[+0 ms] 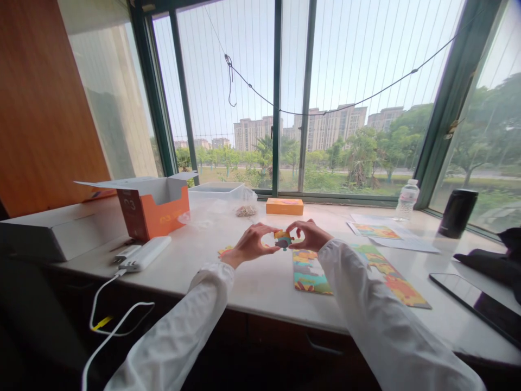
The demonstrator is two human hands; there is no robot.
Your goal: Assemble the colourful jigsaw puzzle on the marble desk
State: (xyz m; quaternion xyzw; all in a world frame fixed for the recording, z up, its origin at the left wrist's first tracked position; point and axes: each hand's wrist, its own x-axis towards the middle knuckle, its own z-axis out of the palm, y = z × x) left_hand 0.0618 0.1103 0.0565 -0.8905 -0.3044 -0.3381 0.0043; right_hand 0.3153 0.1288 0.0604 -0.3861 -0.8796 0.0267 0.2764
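Two hands: left hand (251, 243) and right hand (310, 234) meet just above the puzzle board (311, 271), fingertips pinched together on one small puzzle piece (283, 239).
Grip: both narrow, closed on the piece, which is off the board and held between the hands.
Puzzle board: one, multicoloured, flat on the sill (260, 282), right sleeve across it.
Writing: orange open box (157, 209), left of the board, shows "3" twice; other print unreadable.
Small orange box (284, 206): one, behind the board; label unreadable.
Power bank (144, 253): one, white, left of the board.
Water bottle (407, 200): one, behind and right of the board.
Black cup (458, 213): one, far right of the board.
Phone (476, 304): one, right of the board.
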